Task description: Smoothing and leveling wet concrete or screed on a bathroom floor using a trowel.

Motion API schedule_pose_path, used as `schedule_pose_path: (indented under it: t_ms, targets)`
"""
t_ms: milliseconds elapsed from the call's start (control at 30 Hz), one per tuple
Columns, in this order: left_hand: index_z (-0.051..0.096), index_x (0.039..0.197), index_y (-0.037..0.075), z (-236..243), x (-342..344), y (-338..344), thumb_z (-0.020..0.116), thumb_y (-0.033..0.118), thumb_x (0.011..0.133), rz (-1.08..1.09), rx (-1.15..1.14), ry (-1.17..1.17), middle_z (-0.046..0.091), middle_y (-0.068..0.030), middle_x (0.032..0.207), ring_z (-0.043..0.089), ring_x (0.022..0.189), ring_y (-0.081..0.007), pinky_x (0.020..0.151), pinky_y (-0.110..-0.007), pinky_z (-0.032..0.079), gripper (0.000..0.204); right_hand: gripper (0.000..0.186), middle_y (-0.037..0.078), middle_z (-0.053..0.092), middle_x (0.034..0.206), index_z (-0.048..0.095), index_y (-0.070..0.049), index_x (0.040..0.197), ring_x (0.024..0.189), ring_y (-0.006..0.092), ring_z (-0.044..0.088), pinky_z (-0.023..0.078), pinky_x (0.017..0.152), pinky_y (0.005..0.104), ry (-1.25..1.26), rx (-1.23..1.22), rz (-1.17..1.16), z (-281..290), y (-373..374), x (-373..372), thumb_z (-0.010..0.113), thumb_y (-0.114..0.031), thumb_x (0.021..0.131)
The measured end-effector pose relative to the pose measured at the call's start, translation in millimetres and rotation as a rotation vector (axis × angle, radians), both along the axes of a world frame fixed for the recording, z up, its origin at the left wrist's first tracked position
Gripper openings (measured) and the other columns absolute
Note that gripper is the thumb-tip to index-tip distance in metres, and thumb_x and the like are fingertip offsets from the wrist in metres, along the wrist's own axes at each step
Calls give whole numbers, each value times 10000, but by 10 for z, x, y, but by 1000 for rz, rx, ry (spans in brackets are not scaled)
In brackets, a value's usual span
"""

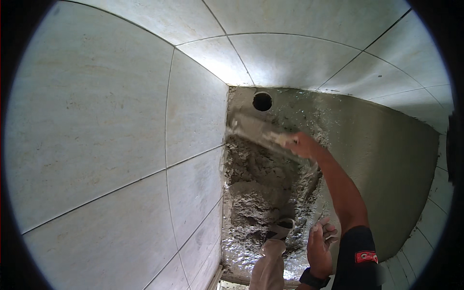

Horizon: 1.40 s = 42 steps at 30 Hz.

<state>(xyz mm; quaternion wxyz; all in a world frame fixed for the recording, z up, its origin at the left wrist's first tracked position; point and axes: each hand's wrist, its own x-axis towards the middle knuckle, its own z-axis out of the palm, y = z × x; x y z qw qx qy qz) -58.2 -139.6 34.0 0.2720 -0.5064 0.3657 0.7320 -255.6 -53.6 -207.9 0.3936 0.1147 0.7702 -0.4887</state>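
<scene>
My right hand (303,145) is closed round the pale handle of a plastering trowel (252,127), blurred by motion. The long, flat blade lies across the wet mortar (258,166), its far end close to the left tiled wall. A round drain hole (262,101) sits just beyond the blade, near the back corner. Lower down, my left hand (321,244), with a dark band at the wrist, is held above the mortar near my right forearm. Its fingers are loosely curled and smeared grey, with the thumb apart, and no object shows in it.
Pale tiled walls rise on the left (111,121) and at the back (295,53). Smooth grey mortar (382,159) covers the floor to the right; the left strip is rough, lumpy and wet. A trouser leg (268,266) and a shoe (282,228) stand on the rough strip.
</scene>
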Motion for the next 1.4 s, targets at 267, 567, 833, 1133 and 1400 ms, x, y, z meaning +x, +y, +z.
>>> schedule_pose_path:
  t_ms: [267,567,833,1133,1400]
  targets:
    - [492,1278,11,60,100,85,341,434,1008,-55,-4,-17,562,-57,1015,547,935,-173,815,-320,425,523,557,197,678,1039,570,-146,1306,970,323,665,494,861,413,195,76,144,402,238,1295,597,-500,877]
    - [480,1295,5,83,386,84,324,404,1022,-161,-48,66,571,-68,1027,564,936,-179,810,-315,442,509,538,229,675,971,604,-100,1254,924,349,673,511,815,396,65,216,-126,501,735,2162,660,-441,842]
    - [466,1296,-10,97,466,109,288,332,1047,-277,-124,208,561,-102,1109,568,979,-185,826,-318,470,459,512,243,667,1048,587,-58,1263,952,293,669,487,849,385,75,98,-76,542,613,2426,649,-393,880]
    - [486,1263,-56,-62,650,94,287,86,1031,-412,-271,423,534,-155,1190,586,987,-190,786,-292,528,337,348,-31,503,643,601,-14,1204,518,46,439,392,476,219,-281,-303,-499,504,558,2734,628,-234,936]
    - [500,1272,-8,-23,566,86,281,244,1049,-280,-160,104,579,-86,1096,582,957,-142,793,-268,491,401,449,154,706,951,633,-20,1174,863,244,682,526,768,347,341,169,-404,344,1018,2101,716,-317,848]
